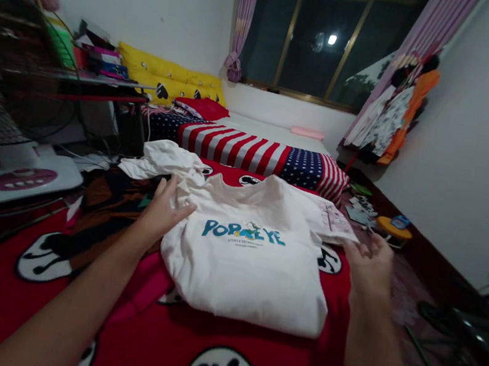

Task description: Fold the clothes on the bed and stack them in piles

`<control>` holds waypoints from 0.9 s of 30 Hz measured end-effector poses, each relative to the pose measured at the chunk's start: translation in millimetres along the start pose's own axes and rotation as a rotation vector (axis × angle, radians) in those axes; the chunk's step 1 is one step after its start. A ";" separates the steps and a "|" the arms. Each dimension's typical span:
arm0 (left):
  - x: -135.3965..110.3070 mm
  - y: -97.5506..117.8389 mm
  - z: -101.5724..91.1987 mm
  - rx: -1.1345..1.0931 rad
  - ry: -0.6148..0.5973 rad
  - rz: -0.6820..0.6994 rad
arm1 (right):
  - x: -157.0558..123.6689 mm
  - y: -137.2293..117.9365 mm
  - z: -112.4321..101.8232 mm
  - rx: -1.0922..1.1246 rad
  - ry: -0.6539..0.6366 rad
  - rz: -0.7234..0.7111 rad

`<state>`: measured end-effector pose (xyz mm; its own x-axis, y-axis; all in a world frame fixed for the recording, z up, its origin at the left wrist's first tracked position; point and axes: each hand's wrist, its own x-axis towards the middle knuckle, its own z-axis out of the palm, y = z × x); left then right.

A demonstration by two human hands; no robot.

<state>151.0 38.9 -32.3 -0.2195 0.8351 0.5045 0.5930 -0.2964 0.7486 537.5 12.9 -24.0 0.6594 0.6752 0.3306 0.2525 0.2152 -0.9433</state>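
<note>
A white T-shirt (pixel 247 277) with blue "POPEYE" lettering lies front up on a red blanket (pixel 142 347), its lower part folded under. At the shirt's left shoulder, my left hand (pixel 168 208) touches the cloth with thumb and fingers apart. My right hand (pixel 369 263) pinches the edge of the right sleeve, which is stretched out flat and carries a pinkish print. Just beyond my left hand sits a crumpled white garment (pixel 164 159). Brown and dark clothing (pixel 103 215) lies left of my left forearm.
An electric fan (pixel 8 162) stands at the left beside a cluttered desk (pixel 102 81). Behind the blanket is a bed with a stars-and-stripes cover (pixel 240 150). Clothes (pixel 396 115) hang at the right wall. A yellow round stool (pixel 394 228) stands on the floor at right.
</note>
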 end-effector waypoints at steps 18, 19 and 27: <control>-14.9 -3.6 0.9 0.881 -0.423 -0.156 | -92.0 -31.1 48.9 -0.471 -0.980 -0.244; -15.9 -3.8 1.8 0.897 -0.420 -0.153 | -92.5 -31.1 48.8 -0.474 -0.978 -0.247; -25.1 -7.9 11.4 0.892 -0.399 -0.072 | -101.5 -28.5 52.6 -0.475 -1.046 -0.227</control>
<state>160.7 25.6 -55.8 -0.0972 0.9814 0.1655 0.9925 0.0833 0.0891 426.1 -24.7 -32.2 -0.2824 0.9544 0.0966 0.6747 0.2692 -0.6873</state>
